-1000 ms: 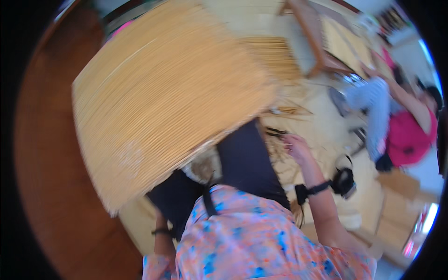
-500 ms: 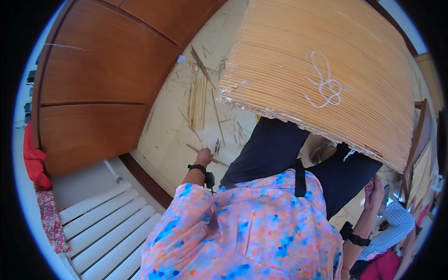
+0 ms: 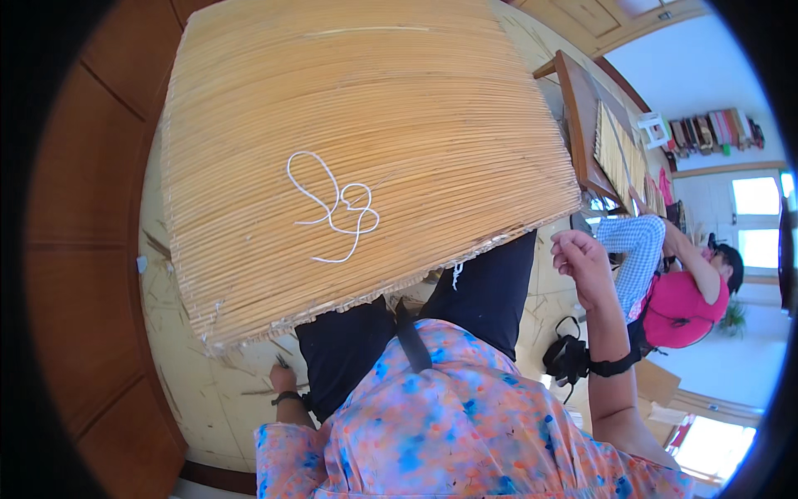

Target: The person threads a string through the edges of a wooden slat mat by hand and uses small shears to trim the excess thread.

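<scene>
A large mat of thin pale reeds [image 3: 357,150] lies across my lap and fills the upper middle of the view. A loose loop of white string [image 3: 332,208] rests on it, and a short white end [image 3: 455,273] hangs from its near edge. My right hand [image 3: 582,259] is raised just past the mat's right corner with its fingers curled; I see nothing in it. My left hand [image 3: 283,381] is low beside my left knee under the mat's near-left corner, closed on a thin dark tool [image 3: 278,361].
Brown wooden panels [image 3: 75,249] curve along the left. Reed scraps [image 3: 170,249] litter the pale floor. At right stands a wooden frame [image 3: 582,125] with reeds; a person in a pink top [image 3: 682,308] sits behind a checked sleeve [image 3: 636,249]. A black object [image 3: 568,358] lies on the floor.
The view has swung. The mat now sits centred across my lap. My right hand has risen beside the mat's right corner, and my left hand has sunk lower at the left.
</scene>
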Demonstrator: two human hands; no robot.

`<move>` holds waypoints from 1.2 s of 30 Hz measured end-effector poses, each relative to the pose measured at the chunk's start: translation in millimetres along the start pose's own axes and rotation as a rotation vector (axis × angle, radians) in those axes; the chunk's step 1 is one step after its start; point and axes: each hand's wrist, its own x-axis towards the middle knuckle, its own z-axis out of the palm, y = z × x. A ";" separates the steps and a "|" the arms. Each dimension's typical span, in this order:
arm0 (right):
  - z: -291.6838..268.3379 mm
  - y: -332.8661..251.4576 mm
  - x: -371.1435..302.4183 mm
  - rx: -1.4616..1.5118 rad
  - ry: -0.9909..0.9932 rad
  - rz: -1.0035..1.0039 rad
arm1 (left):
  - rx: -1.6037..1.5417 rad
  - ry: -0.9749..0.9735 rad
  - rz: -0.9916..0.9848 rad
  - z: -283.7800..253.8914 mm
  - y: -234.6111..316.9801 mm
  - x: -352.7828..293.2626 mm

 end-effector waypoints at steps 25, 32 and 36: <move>126.7 19.3 -22.7 0.710 -0.642 0.167 | -0.843 0.130 0.685 -365.2 306.7 -198.5; 123.7 21.4 -18.4 0.815 -0.665 0.194 | -0.657 -0.355 0.792 -330.2 385.0 -215.8; 124.9 21.4 -16.9 0.797 -0.652 0.164 | -0.376 -0.193 0.873 -319.2 405.8 -213.2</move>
